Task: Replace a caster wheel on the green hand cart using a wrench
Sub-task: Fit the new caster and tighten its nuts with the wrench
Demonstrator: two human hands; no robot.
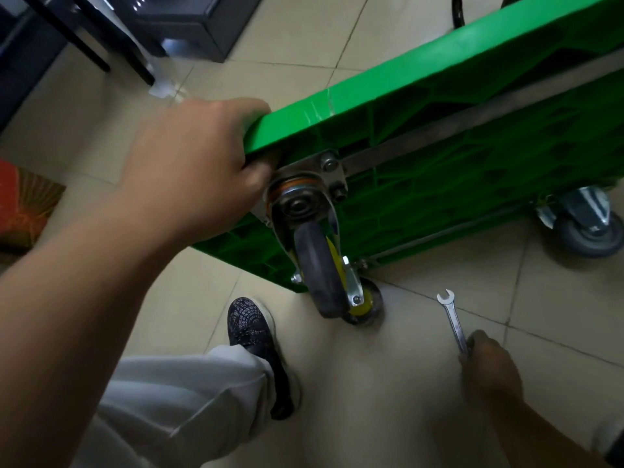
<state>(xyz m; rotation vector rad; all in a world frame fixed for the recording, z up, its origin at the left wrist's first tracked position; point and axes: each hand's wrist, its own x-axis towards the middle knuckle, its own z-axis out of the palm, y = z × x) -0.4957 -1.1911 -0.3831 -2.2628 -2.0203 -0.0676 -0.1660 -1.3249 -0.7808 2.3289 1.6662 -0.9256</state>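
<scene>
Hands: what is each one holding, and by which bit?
Left hand grips the green cart by its corner edge; right hand holds the wrench by its handle end.

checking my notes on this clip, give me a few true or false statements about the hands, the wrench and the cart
1. The left hand grips a corner of the green cart. True.
2. The wrench is fitted on a bolt of the caster plate. False: the right hand holds it low by the floor tiles, apart from the cart.
3. The cart is tipped up, its ribbed underside showing. True.
4. The near caster is off the cart. False: it sits on its plate at the cart's corner, with bolts showing.
5. A second caster shows further right. True.
</scene>
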